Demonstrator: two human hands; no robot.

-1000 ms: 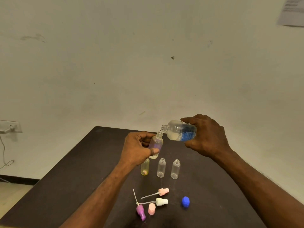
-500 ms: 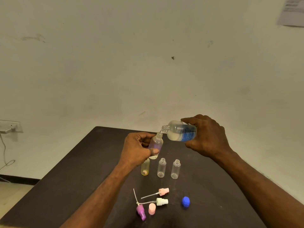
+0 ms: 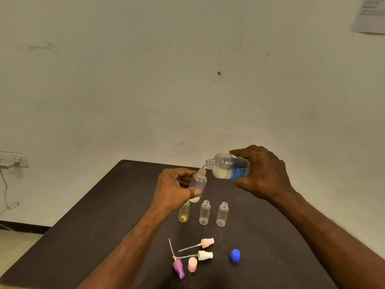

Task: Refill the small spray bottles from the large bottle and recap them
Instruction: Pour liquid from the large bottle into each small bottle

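My right hand [image 3: 263,174] grips the large clear bottle [image 3: 228,166] with a blue label, tipped on its side above the table. Its open mouth meets the neck of a small clear bottle [image 3: 198,183], which my left hand [image 3: 174,188] holds tilted. A little liquid lies at the small bottle's bottom. Below stand three uncapped small bottles: a yellowish one [image 3: 184,212] and two clear ones [image 3: 204,212] [image 3: 222,214]. Near the front lie a pink spray head [image 3: 206,243], a white spray head [image 3: 205,255], a purple spray head [image 3: 178,268], a pink cap [image 3: 192,264] and a blue cap [image 3: 235,255].
The dark table [image 3: 93,226] runs back to a pale wall. A wall socket with a hanging cable [image 3: 12,161] is at the left. A sheet of paper [image 3: 369,15] hangs at the top right.
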